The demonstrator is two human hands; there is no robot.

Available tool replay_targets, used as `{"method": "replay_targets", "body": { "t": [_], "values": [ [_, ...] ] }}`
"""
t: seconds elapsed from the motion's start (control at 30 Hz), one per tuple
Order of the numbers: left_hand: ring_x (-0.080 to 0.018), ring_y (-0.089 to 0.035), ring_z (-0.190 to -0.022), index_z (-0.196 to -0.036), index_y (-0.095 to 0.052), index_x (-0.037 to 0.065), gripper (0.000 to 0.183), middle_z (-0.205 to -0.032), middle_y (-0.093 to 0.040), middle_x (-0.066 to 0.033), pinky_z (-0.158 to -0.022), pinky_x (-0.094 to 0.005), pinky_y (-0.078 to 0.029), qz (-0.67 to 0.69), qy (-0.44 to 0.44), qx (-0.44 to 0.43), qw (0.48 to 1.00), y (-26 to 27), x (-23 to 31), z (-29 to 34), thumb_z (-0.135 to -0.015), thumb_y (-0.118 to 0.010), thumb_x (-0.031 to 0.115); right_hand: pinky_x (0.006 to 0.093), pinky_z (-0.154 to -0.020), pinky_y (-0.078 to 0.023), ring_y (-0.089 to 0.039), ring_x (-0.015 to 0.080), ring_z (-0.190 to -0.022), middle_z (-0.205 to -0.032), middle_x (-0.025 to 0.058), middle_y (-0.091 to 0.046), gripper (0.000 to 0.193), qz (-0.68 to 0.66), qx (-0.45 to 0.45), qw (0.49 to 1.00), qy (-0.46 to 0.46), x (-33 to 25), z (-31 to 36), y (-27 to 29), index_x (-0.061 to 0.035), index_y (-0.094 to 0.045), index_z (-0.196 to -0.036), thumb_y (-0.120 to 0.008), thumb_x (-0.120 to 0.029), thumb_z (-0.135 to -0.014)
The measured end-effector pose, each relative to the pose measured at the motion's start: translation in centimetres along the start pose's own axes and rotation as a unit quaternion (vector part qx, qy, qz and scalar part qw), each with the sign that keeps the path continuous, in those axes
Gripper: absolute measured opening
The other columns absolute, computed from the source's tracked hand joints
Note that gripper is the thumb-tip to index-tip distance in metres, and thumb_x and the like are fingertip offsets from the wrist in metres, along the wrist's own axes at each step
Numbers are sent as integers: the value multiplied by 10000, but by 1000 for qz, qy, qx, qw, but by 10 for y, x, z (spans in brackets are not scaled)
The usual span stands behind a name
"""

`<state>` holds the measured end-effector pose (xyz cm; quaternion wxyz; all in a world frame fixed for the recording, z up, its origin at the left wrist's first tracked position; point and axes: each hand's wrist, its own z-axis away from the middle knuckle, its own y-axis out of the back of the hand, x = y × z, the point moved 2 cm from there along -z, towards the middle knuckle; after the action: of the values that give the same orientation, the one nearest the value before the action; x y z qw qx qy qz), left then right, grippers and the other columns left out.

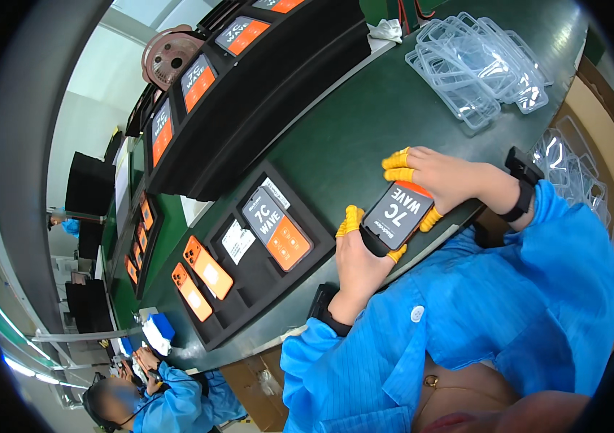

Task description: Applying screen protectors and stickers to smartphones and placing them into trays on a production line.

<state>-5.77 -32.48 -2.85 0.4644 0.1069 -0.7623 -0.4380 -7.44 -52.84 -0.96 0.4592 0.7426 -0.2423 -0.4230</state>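
Observation:
Both my hands, with yellow finger cots on the fingertips, grip one phone (398,211) whose front is grey and orange with white print. My left hand (361,263) holds its left end, fingers and thumb on either side. Around the orange right end, my right hand (445,177) has its fingers at the far edge and its thumb at the near edge. Just left, a black foam tray (238,307) bears a similar phone (278,227), a white paper label (237,241) and two orange phones, a larger one (208,267) and a narrower one (191,291).
Clear plastic trays (476,68) lie piled at the far right of the green table (336,137), with more (574,169) in a cardboard box. A black rack (263,108) holds several grey-and-orange phones. A co-worker in blue (170,397) sits at the lower left.

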Motion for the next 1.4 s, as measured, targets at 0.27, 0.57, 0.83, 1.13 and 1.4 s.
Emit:
{"method": "replay_targets", "body": {
  "t": [0.27, 0.57, 0.83, 1.13, 1.4],
  "values": [
    [-292, -419, -1102, -1230, -260, -43, 977, -1184, -422, -182, -927, -366, -328, 56, -103, 84, 990, 33, -12, 2, -471, -819, 214, 387, -874, -308, -438, 312, -986, -1023, 180, -485, 944, -51, 66, 996, 32, -7, -23, -7, 32, -409, -1126, -755, -486, -416],
    [-194, -441, -1061, -1204, -294, -40, 645, -1142, -448, -155, -883, -312, -359, 219, 22, -58, 974, 27, -2, 15, -736, -653, 222, 436, -888, -317, -433, 376, -966, -1032, 191, -463, 899, -37, 234, 970, -46, -39, -19, -23, 12, -407, -1143, -774, -406, -436],
    [-152, -537, -904, -1113, -379, -52, 465, -948, -568, -128, -784, -276, -415, 297, 53, 103, 948, 35, 7, 10, -745, -623, 93, 442, -850, -338, -455, 357, -942, -1022, 177, -469, 854, 18, 340, 938, -63, -54, -26, -23, 18, -427, -1115, -764, -421, -465],
    [-126, -579, -708, -926, -506, -39, 281, -776, -621, -93, -641, -239, -444, 271, 19, 146, 951, 36, -10, 10, -721, -645, 94, 383, -781, -388, -490, 318, -843, -928, 157, -506, 774, -45, 294, 953, -61, -40, -27, -20, 23, -473, -1068, -726, -454, -513],
    [-76, -527, -700, -895, -491, -39, 257, -739, -601, -91, -620, -227, -426, 290, 56, 110, 949, 41, -12, 9, -730, -633, 98, 344, -704, -444, -543, 295, -779, -831, 135, -548, 528, -154, 252, 948, -119, -40, -27, -29, -15, -576, -898, -702, -416, -579]
  ]
}}
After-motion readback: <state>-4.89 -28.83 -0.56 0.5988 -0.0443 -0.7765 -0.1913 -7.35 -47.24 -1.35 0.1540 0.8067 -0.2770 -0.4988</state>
